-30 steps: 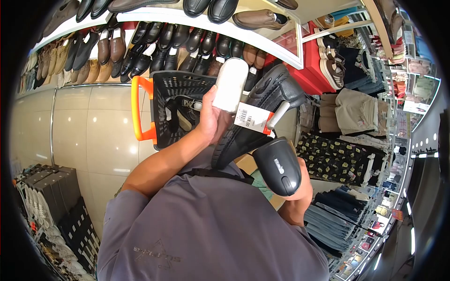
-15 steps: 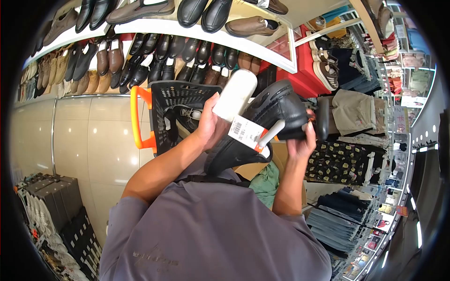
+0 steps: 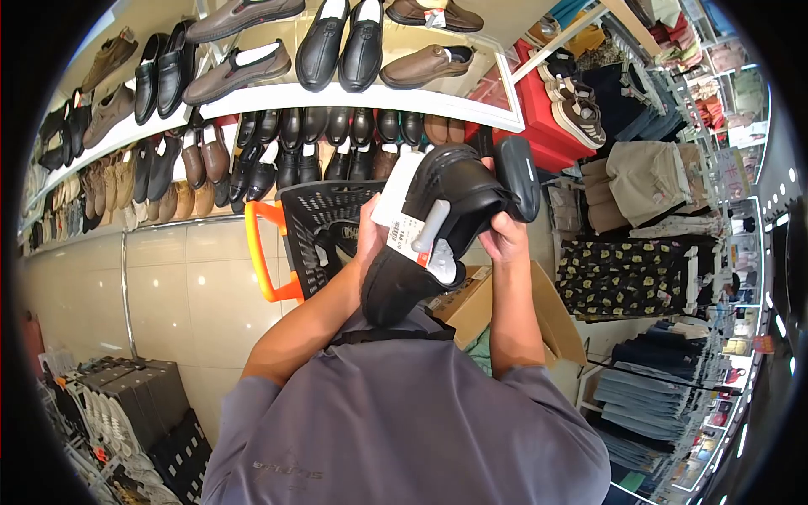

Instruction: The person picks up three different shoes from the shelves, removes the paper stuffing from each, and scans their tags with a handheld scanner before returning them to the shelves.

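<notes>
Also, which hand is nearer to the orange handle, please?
Left. The left hand is to the right of the orange handle, at the shoe; the right hand is farther right, past the shoe, with the scanner.

White-edged upper shelf [image 3: 362, 101]: black loafers [image 3: 321, 46] standing between brown slip-ons [image 3: 427, 66]. Red boxes [image 3: 539, 114] near its right end, pale-soled sneakers [image 3: 577, 120] on them. Far right: beige shorts [image 3: 644, 185], yellow-on-black patterned garment [image 3: 619, 278], blue jeans [image 3: 644, 400]. Left: glossy tiled floor [image 3: 181, 290].
</notes>
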`<state>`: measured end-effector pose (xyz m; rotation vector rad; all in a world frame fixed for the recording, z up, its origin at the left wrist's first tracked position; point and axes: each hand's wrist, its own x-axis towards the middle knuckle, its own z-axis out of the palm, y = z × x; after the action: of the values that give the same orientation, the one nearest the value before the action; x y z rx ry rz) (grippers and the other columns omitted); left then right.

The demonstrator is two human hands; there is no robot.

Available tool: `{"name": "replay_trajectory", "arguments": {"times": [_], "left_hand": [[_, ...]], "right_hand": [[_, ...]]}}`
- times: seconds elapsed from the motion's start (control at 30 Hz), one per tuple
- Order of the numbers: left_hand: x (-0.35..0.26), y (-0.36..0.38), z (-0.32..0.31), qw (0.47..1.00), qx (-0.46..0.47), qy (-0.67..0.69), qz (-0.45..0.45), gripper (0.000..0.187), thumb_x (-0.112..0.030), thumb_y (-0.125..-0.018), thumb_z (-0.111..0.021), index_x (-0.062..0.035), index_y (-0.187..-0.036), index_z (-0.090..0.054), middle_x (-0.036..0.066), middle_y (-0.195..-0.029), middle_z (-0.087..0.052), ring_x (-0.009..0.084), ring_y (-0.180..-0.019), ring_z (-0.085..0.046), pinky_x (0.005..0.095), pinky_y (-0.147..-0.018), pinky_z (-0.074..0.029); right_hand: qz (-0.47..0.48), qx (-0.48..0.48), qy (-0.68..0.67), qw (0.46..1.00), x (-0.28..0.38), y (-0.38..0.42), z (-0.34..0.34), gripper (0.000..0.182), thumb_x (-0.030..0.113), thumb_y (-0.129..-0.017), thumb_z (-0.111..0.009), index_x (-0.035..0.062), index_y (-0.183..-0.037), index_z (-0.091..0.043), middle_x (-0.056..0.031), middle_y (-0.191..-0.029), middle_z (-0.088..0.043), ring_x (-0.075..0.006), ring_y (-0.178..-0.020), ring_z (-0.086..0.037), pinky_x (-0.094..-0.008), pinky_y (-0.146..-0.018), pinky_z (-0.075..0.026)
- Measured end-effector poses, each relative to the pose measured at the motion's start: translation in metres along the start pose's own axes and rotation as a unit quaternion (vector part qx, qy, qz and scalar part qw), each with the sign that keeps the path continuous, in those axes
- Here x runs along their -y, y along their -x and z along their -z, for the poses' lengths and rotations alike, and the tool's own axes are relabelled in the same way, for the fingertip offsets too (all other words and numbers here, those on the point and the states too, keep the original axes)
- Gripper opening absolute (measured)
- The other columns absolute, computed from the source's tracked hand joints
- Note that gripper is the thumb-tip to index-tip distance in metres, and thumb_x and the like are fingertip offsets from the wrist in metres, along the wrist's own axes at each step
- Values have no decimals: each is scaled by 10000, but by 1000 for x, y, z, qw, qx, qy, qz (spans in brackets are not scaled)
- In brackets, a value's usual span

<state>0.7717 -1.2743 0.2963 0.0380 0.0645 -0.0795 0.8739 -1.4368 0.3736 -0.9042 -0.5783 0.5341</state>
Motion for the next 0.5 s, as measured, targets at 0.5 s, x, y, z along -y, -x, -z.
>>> {"name": "replay_trajectory", "arguments": {"times": [0.5], "left_hand": [[-60,51,-1,805,-192,-460,-323,475,-138,-837,-688,-36,-1218,-422,66,-1068,-540,144,-995,-535,294,-857,-446]], "right_hand": [[28,-140,102,984,-36,-13,-12,454,20,-802,-721,4,-1224,-554,-53,-1161,-606,-114,-1019,-576,-283,-917,-450]]}}
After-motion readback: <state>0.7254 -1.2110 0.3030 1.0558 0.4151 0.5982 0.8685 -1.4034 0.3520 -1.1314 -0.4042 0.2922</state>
